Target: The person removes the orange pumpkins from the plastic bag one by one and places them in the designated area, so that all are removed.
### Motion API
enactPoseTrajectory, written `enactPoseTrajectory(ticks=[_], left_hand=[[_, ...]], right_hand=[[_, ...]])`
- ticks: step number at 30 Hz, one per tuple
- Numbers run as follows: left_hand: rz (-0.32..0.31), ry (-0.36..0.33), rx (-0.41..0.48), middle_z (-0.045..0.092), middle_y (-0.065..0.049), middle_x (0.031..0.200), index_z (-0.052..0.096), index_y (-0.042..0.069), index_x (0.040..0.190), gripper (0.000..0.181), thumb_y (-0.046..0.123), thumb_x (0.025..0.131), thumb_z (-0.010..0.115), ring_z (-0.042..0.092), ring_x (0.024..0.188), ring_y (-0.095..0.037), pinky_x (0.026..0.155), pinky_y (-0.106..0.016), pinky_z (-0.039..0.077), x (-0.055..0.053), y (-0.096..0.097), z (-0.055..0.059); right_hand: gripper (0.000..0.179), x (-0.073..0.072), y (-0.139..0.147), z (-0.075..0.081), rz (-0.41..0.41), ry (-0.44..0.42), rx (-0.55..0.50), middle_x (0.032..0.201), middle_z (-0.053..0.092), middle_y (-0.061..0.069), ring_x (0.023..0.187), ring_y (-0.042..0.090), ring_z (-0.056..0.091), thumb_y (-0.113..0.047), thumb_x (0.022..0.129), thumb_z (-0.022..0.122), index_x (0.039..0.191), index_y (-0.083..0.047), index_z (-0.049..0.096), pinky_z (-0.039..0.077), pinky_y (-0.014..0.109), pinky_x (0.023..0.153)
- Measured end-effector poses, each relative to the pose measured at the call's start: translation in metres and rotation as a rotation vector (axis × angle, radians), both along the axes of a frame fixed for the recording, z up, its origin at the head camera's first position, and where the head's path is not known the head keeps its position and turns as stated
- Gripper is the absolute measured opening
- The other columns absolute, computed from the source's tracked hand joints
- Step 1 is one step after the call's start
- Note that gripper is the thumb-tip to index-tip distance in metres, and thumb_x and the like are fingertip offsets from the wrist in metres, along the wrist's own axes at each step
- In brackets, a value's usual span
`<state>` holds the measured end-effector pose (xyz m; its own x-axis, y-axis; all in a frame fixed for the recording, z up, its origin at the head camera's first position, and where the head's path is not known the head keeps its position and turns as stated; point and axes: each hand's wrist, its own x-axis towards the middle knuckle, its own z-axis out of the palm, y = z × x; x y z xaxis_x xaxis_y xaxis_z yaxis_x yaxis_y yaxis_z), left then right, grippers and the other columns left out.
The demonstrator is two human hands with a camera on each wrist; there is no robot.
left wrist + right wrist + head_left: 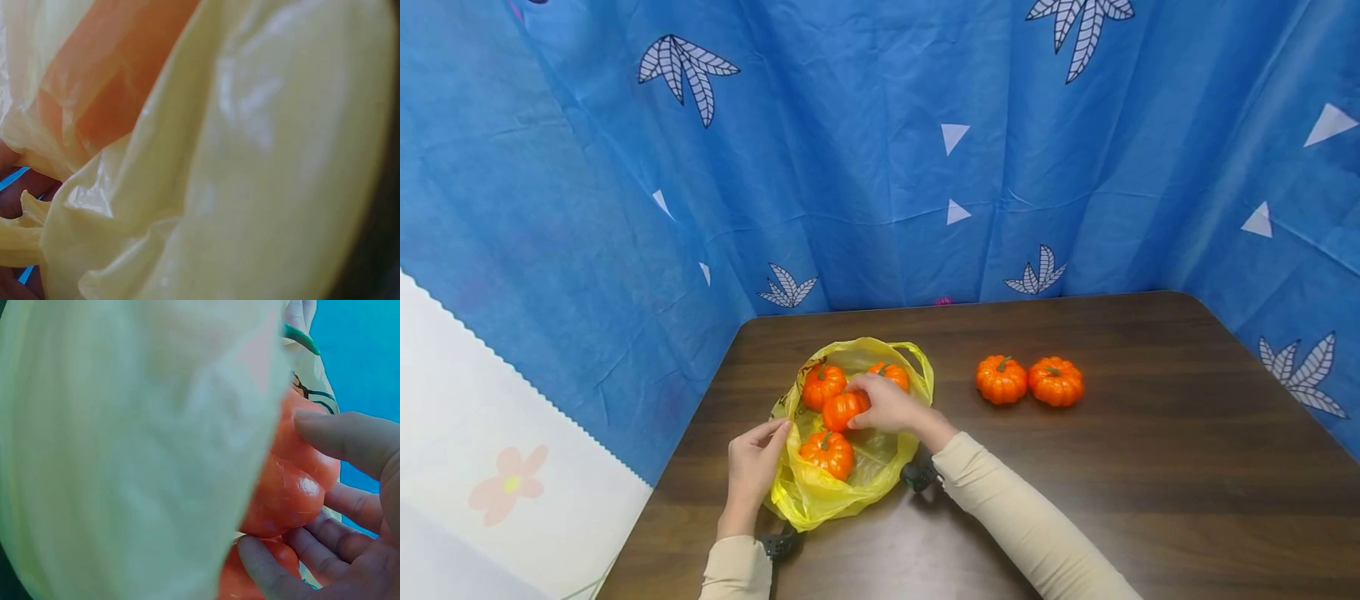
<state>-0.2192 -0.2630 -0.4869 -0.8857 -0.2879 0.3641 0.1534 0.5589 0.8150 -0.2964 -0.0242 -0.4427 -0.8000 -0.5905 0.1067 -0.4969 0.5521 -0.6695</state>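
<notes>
A yellow plastic bag [868, 467] lies spread open on the table's left side, with several small orange pumpkins in it. My left hand [754, 467] pinches the bag's left rim between thumb and fingers. Reaching over the bag's right side, my right hand [887, 406] grips a pumpkin [842, 409] in the middle of the group. Around it sit one pumpkin [823, 386] at the upper left, another [827, 455] nearer me and a third [891, 375] partly hidden behind the right hand. The right wrist view shows thumb and fingers around the gripped pumpkin [294, 481].
Two more orange pumpkins, a left one [1002, 380] and a right one [1056, 382], stand side by side on the dark wooden table [1150, 483], right of the bag. A blue patterned curtain [880, 167] hangs behind the table's far edge.
</notes>
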Motion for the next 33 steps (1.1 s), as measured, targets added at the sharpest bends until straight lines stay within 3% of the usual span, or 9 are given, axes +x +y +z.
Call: enactPoseTrajectory(ticks=[15,25,33], left_hand=[[0.011,-0.028,-0.026,0.077,-0.016,0.102,0.078,0.002,0.105,0.019,0.014,0.092,0.073,0.064,0.079,-0.001,0.072,-0.009,0.05,0.001,-0.001,0.0],[0.006,-0.021,-0.021,0.077,-0.016,0.102,0.078,0.002,0.105,0.018,0.014,0.092,0.073,0.064,0.079,0.001,0.071,-0.008,0.05,0.001,-0.001,0.001],[0.005,-0.007,-0.018,0.078,-0.015,0.101,0.078,0.002,0.105,0.018,0.013,0.091,0.074,0.064,0.08,0.002,0.071,-0.006,0.049,0.001,-0.001,0.0]], right_hand=[[0.05,0.003,0.002,0.001,0.004,0.044,0.021,0.133,0.063,0.011,0.126,0.028,0.055,-0.02,0.083,0.082,0.128,-0.007,0.064,0.042,0.044,0.111],[0.05,0.005,0.008,0.001,0.031,0.038,-0.066,0.13,0.066,0.007,0.121,0.026,0.059,-0.015,0.081,0.083,0.127,-0.011,0.064,0.047,0.043,0.106],[0.059,0.01,0.015,0.002,-0.009,0.011,-0.137,0.133,0.064,0.011,0.123,0.028,0.058,-0.013,0.078,0.085,0.131,-0.005,0.06,0.045,0.045,0.109]])
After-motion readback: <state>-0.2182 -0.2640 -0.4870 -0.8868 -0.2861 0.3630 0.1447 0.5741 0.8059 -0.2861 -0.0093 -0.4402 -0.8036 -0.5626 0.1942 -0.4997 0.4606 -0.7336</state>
